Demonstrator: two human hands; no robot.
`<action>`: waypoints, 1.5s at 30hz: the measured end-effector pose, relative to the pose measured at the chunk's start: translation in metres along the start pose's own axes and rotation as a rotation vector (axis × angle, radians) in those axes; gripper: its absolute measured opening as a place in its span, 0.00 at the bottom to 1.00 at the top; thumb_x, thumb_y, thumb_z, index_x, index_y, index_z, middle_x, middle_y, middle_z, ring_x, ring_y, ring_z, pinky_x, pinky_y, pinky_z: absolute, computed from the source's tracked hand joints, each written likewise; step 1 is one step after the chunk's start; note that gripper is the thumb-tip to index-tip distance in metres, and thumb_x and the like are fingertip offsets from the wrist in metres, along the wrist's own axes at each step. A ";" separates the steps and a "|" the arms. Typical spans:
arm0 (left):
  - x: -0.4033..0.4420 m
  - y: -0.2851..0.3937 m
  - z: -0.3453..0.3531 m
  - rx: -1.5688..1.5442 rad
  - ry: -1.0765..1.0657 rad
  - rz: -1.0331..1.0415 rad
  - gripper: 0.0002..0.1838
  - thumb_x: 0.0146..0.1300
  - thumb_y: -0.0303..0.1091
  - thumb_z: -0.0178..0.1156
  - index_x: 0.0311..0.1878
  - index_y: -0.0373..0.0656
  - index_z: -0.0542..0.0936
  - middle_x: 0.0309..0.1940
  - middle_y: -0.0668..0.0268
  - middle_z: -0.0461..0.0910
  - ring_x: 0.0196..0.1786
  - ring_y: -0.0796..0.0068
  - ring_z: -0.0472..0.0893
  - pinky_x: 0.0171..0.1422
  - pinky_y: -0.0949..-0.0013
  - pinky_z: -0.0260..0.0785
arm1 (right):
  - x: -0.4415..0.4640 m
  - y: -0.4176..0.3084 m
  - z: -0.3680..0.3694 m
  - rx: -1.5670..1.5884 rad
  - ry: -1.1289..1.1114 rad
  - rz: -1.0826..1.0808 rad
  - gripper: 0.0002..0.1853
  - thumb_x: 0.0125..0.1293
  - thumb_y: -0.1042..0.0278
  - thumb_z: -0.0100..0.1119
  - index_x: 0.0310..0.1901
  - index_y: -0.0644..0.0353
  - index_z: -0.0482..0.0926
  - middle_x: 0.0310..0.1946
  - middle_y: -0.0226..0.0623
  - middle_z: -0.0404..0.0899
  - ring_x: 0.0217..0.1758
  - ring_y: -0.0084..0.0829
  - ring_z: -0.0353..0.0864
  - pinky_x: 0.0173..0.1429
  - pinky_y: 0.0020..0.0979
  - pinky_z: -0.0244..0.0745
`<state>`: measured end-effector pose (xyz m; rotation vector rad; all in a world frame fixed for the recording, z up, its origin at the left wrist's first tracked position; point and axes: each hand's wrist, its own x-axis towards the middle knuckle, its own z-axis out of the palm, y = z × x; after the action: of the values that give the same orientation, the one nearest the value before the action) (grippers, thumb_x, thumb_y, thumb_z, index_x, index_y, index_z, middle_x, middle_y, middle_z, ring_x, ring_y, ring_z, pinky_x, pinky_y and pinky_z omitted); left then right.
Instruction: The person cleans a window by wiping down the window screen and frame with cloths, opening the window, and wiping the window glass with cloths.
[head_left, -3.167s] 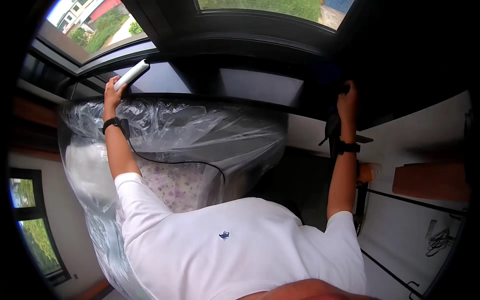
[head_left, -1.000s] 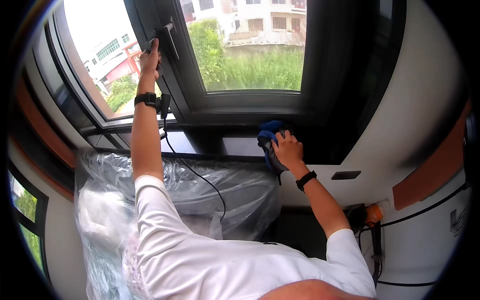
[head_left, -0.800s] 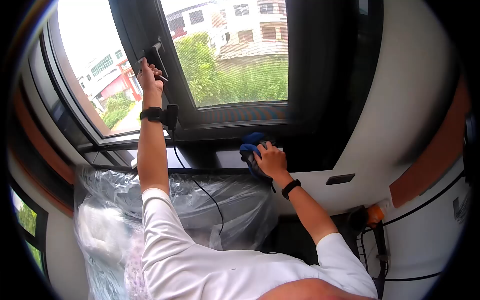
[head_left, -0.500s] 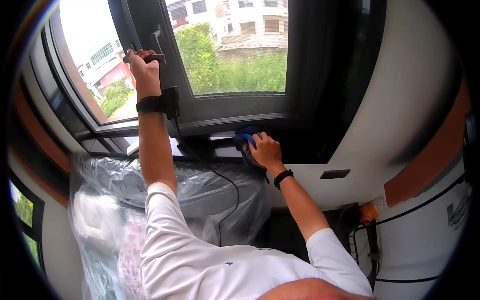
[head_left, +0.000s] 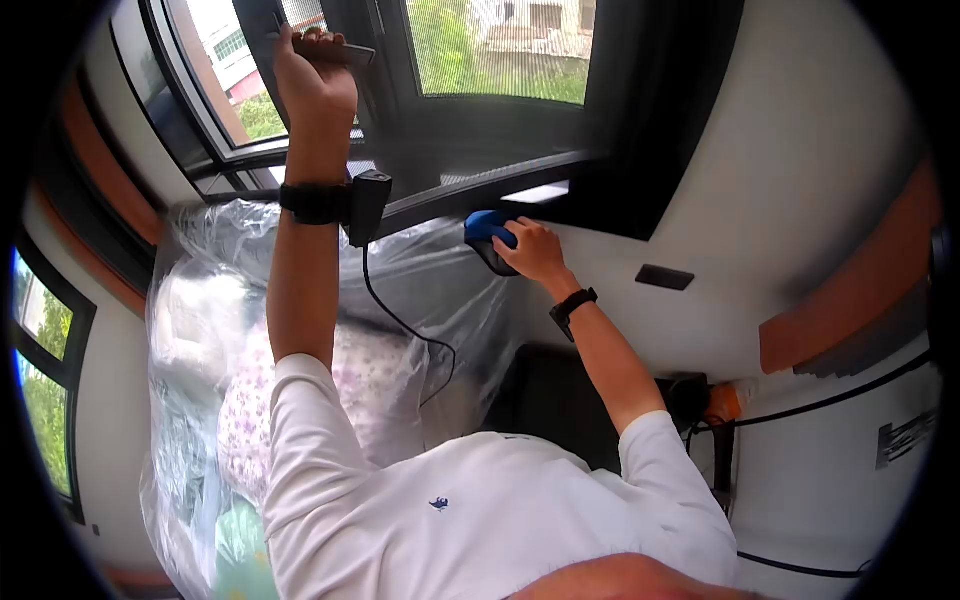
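My left hand [head_left: 318, 80] is closed around the dark window handle [head_left: 345, 52] at the upper left, on the frame of a window sash that stands tilted inward. A black strap with a box-shaped device [head_left: 369, 208] and a cable is on that wrist. My right hand [head_left: 535, 250] grips a blue and dark cloth [head_left: 489, 228] below the lower edge of the sash [head_left: 500, 180], near the sill. A black band [head_left: 573, 312] is round the right wrist.
Clear plastic sheeting [head_left: 440, 270] covers furniture and a floral fabric [head_left: 375, 385] below the window. A wall socket plate [head_left: 665, 277] is right of the sill. Farther right are a brown wooden piece [head_left: 840, 290] and an orange item [head_left: 724, 403].
My left hand has left the frame between the windows, taken hold of the handle and turned it sideways. The sash has swung inward. My right hand has moved left with the cloth.
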<state>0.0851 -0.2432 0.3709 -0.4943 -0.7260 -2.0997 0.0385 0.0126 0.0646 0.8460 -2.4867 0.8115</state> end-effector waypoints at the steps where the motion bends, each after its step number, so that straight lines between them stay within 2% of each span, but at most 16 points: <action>1: -0.009 0.001 -0.005 -0.015 -0.030 0.030 0.11 0.73 0.39 0.53 0.47 0.40 0.71 0.36 0.63 0.72 0.40 0.68 0.73 0.58 0.57 0.66 | -0.015 -0.012 -0.004 0.024 -0.001 -0.027 0.17 0.61 0.49 0.63 0.43 0.53 0.86 0.38 0.38 0.84 0.40 0.45 0.86 0.46 0.44 0.82; 3: -0.016 0.015 -0.012 -0.100 -0.202 -0.070 0.10 0.75 0.38 0.51 0.40 0.43 0.69 0.33 0.66 0.70 0.39 0.69 0.71 0.56 0.59 0.66 | -0.040 -0.039 -0.016 0.095 0.049 -0.051 0.17 0.62 0.49 0.63 0.42 0.53 0.86 0.37 0.38 0.84 0.39 0.44 0.86 0.46 0.43 0.82; 5: -0.059 0.024 0.022 -0.054 -0.102 -0.008 0.10 0.71 0.35 0.54 0.46 0.37 0.72 0.39 0.62 0.74 0.45 0.67 0.74 0.60 0.57 0.66 | -0.063 -0.068 -0.033 0.177 0.051 -0.084 0.18 0.62 0.48 0.63 0.42 0.53 0.85 0.37 0.38 0.84 0.39 0.44 0.86 0.45 0.43 0.81; 8: -0.150 0.030 0.076 -0.009 -0.174 0.188 0.05 0.68 0.35 0.59 0.44 0.48 0.76 0.42 0.68 0.73 0.46 0.73 0.73 0.60 0.64 0.63 | -0.089 -0.110 -0.069 0.310 0.104 -0.158 0.18 0.63 0.48 0.63 0.42 0.54 0.84 0.37 0.38 0.83 0.38 0.43 0.86 0.44 0.42 0.81; 10: -0.191 0.038 0.104 -0.068 -0.194 -0.048 0.04 0.68 0.32 0.56 0.44 0.47 0.74 0.40 0.68 0.71 0.45 0.72 0.72 0.55 0.63 0.65 | -0.106 -0.136 -0.094 0.393 0.190 -0.218 0.18 0.62 0.50 0.65 0.42 0.56 0.82 0.37 0.39 0.82 0.38 0.44 0.85 0.43 0.41 0.80; 14: -0.258 0.046 0.152 0.512 -0.174 -0.051 0.14 0.66 0.33 0.58 0.50 0.35 0.74 0.41 0.67 0.68 0.45 0.74 0.69 0.52 0.69 0.64 | -0.127 -0.162 -0.131 0.443 0.239 -0.281 0.20 0.60 0.53 0.69 0.46 0.58 0.81 0.40 0.40 0.83 0.41 0.46 0.85 0.46 0.41 0.79; 17: -0.292 0.052 0.179 0.558 -0.238 -0.186 0.19 0.63 0.30 0.62 0.55 0.33 0.72 0.46 0.62 0.70 0.49 0.70 0.71 0.54 0.67 0.67 | -0.134 -0.163 -0.148 0.380 0.358 -0.342 0.24 0.57 0.56 0.72 0.51 0.61 0.79 0.45 0.44 0.83 0.46 0.49 0.84 0.49 0.40 0.79; 19: -0.311 0.072 0.195 0.777 -0.350 -0.243 0.29 0.67 0.38 0.59 0.63 0.29 0.63 0.54 0.46 0.70 0.58 0.54 0.72 0.72 0.52 0.59 | -0.146 -0.170 -0.172 0.521 0.312 -0.099 0.27 0.55 0.58 0.74 0.53 0.62 0.77 0.49 0.48 0.82 0.51 0.51 0.82 0.53 0.39 0.78; 20: -0.309 0.066 0.182 0.611 -0.532 -0.245 0.43 0.61 0.35 0.61 0.70 0.21 0.49 0.68 0.32 0.55 0.72 0.39 0.59 0.79 0.55 0.49 | -0.152 -0.166 -0.178 0.547 0.387 -0.183 0.26 0.57 0.60 0.74 0.53 0.63 0.77 0.48 0.47 0.82 0.51 0.45 0.83 0.54 0.37 0.77; 24: -0.364 0.113 0.146 0.878 -0.877 0.244 0.34 0.56 0.26 0.60 0.67 0.36 0.63 0.72 0.33 0.53 0.76 0.34 0.53 0.77 0.48 0.50 | -0.166 -0.122 -0.210 0.597 0.664 -0.016 0.23 0.63 0.60 0.70 0.55 0.62 0.76 0.45 0.39 0.81 0.50 0.36 0.80 0.59 0.36 0.73; 25: -0.376 0.128 0.140 0.704 -0.876 0.237 0.24 0.57 0.25 0.58 0.60 0.40 0.72 0.73 0.39 0.54 0.78 0.37 0.53 0.76 0.45 0.52 | -0.171 -0.114 -0.223 0.577 0.762 0.041 0.23 0.65 0.59 0.68 0.56 0.62 0.75 0.46 0.38 0.80 0.52 0.34 0.78 0.61 0.35 0.71; 29: -0.358 0.164 0.084 0.758 -0.694 0.493 0.15 0.59 0.28 0.59 0.50 0.43 0.72 0.68 0.47 0.63 0.70 0.53 0.65 0.70 0.52 0.59 | -0.169 -0.174 -0.294 0.331 0.994 0.018 0.26 0.67 0.58 0.67 0.60 0.63 0.72 0.56 0.41 0.74 0.59 0.35 0.73 0.66 0.35 0.66; 31: -0.334 0.159 0.066 0.691 -0.436 0.293 0.14 0.58 0.26 0.60 0.47 0.41 0.73 0.64 0.51 0.67 0.67 0.53 0.66 0.67 0.55 0.62 | -0.148 -0.209 -0.319 0.297 0.983 -0.169 0.27 0.68 0.56 0.66 0.60 0.65 0.71 0.56 0.42 0.73 0.59 0.35 0.74 0.66 0.34 0.67; 36: -0.302 0.136 0.033 0.955 -0.464 0.115 0.15 0.65 0.35 0.62 0.53 0.42 0.74 0.59 0.56 0.75 0.61 0.61 0.74 0.62 0.59 0.67 | -0.078 -0.278 -0.350 0.257 0.862 -0.506 0.25 0.66 0.57 0.67 0.60 0.58 0.72 0.51 0.40 0.77 0.52 0.32 0.78 0.59 0.32 0.73; 38: -0.303 0.131 0.021 0.991 -0.549 0.097 0.17 0.66 0.38 0.63 0.54 0.40 0.78 0.51 0.58 0.80 0.53 0.63 0.80 0.57 0.61 0.72 | -0.059 -0.288 -0.347 -0.243 0.683 -0.660 0.25 0.66 0.62 0.67 0.62 0.57 0.72 0.55 0.37 0.75 0.57 0.31 0.76 0.65 0.32 0.70; 45: -0.300 0.144 0.014 1.000 -0.592 -0.011 0.14 0.66 0.36 0.65 0.51 0.41 0.81 0.48 0.63 0.84 0.49 0.72 0.82 0.56 0.67 0.71 | -0.045 -0.222 -0.343 0.370 0.451 -0.476 0.25 0.62 0.67 0.64 0.62 0.54 0.71 0.53 0.37 0.76 0.55 0.32 0.78 0.62 0.32 0.74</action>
<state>0.3749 -0.1269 0.2561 -0.5140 -1.9503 -1.3161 0.2750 0.1036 0.3885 1.1650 -1.6772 1.1459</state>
